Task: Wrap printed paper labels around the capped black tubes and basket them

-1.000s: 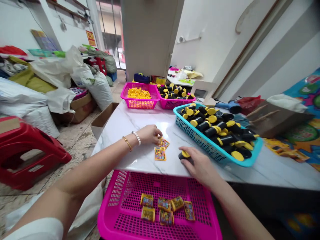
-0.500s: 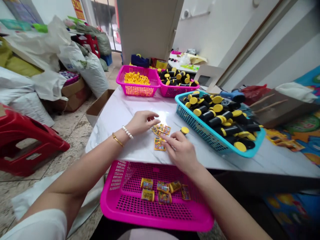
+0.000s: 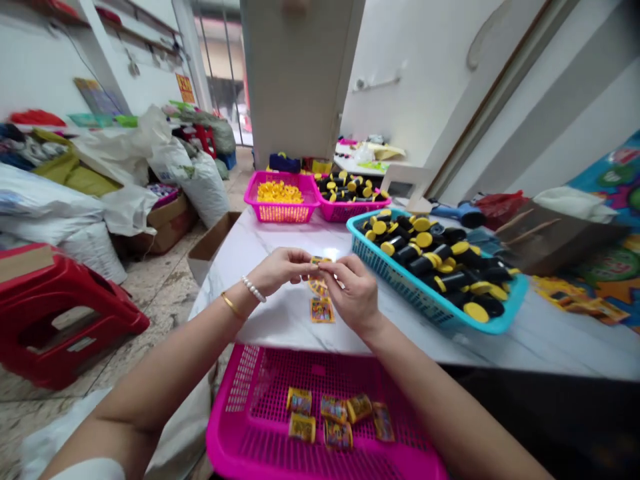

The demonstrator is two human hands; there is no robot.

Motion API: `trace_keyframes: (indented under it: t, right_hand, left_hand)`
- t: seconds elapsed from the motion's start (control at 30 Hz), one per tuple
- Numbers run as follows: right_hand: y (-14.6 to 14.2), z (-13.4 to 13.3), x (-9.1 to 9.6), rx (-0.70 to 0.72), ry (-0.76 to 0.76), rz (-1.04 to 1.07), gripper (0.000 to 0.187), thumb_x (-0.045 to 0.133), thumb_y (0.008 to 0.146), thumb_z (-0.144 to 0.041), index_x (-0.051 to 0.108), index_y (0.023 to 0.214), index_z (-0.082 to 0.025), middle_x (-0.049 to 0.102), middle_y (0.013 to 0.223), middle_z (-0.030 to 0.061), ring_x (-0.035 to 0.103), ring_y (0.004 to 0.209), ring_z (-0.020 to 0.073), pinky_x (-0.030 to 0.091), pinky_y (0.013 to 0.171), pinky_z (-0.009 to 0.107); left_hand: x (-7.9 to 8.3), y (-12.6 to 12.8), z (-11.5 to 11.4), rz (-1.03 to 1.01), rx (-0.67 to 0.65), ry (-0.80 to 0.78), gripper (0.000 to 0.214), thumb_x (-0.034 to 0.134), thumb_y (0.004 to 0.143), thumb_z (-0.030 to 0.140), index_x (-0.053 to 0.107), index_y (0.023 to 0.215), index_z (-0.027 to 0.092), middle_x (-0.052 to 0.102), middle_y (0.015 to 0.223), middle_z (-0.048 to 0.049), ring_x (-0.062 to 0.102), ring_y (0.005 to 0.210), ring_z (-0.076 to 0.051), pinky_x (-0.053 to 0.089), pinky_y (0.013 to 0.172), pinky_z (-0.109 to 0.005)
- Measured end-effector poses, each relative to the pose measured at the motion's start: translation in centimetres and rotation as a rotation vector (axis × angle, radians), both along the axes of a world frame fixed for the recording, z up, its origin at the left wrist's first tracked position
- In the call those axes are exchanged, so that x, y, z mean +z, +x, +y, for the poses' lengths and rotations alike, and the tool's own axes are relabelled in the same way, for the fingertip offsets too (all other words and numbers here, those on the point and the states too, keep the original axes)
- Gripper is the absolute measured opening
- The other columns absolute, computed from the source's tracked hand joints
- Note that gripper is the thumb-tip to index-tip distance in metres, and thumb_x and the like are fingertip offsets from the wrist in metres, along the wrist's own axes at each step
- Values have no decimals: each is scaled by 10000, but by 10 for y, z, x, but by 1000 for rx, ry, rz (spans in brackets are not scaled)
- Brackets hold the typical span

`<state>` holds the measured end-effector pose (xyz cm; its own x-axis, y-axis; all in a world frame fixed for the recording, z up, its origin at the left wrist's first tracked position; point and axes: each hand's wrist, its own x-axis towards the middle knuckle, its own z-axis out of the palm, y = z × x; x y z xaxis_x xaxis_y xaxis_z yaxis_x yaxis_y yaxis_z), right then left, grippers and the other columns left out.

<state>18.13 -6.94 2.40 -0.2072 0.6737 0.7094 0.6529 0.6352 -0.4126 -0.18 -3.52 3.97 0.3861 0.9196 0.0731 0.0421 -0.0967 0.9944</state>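
My left hand (image 3: 281, 272) and my right hand (image 3: 354, 293) meet above the white table, thumbs and fingertips pinched together. Between them is a small yellow printed label (image 3: 321, 260), mostly hidden by the fingers. Just below the fingertips, more printed labels (image 3: 318, 287) lie on the table, partly covered by my right hand. A single square label (image 3: 321, 310) lies flat nearer the table edge. In the pink basket (image 3: 235, 427) below sit several small yellow-wrapped cylinders (image 3: 338, 433).
To the right stands a blue basket (image 3: 510, 313) full of black canisters with yellow lids (image 3: 440, 257). Two pink baskets at the back hold yellow rings (image 3: 280, 193) and more black canisters (image 3: 350, 188). A red stool (image 3: 75, 313) and white sacks are at left.
My left hand has closed and come together with my right hand, which has lifted off the labels. The view has tilted up. The lone yellow-lidded canister beside my right hand no longer shows.
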Motion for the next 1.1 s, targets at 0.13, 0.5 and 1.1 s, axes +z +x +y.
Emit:
trace_keyframes:
  t: [0.13, 0.5, 1.1]
  right_hand:
    - [-19, 32, 19, -5, -182, 260, 508, 592, 844, -400, 507, 1273, -143, 616, 1081, 128, 619, 695, 158, 519, 672, 316]
    - [-24, 66, -15, -92, -385, 331, 421, 409, 909, -501, 472, 604, -217, 494, 497, -41, 469, 517, 142, 337, 511, 247]
    - [-26, 51, -8, -215, -257, 273, 383, 385, 946, -435, 511, 664, -209, 566, 573, -7, 507, 564, 145, 328, 566, 251]
  left_hand:
    - [10, -10, 31, -150, 93, 29, 305, 783, 644, 383, 669, 732, 114, 571, 600, 1, 389, 475, -53, 252, 461, -200]
    - [-11, 0, 9, -169, 530, 191, 358, 657, 760, 484, 648, 801, 128, 549, 616, 16, 438, 478, -69, 327, 436, -186]
    - [-11, 16, -1, -93, 387, 93, 408, 703, 702, 528, 695, 681, 120, 465, 476, 41, 359, 427, -57, 253, 416, -199]
